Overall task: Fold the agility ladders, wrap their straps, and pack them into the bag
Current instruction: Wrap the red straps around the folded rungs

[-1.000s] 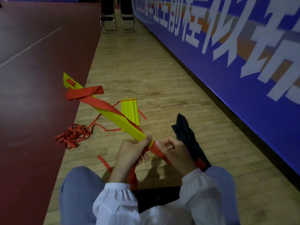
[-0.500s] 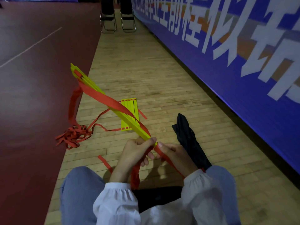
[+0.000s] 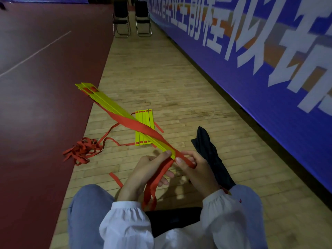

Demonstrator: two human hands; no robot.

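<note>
Low at centre frame, left hand [image 3: 149,169] grips the near end of the ladder [image 3: 107,103] — its long axis runs off to the upper left, strap [image 3: 140,126] spiralled round it. Right hand [image 3: 195,169], just beside, seems to pinch the strap; bag [image 3: 210,155] lies right of it — nearer that hand.

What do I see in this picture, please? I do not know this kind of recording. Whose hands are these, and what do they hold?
There is no machine: a person sits on the wooden floor, and a camera on the head looks down at both hands. The left hand holds one end of a folded yellow ladder; the right hand pinches its red strap, which winds round it. On the floor lie a second folded ladder, tangled red straps and a black bag.
</note>
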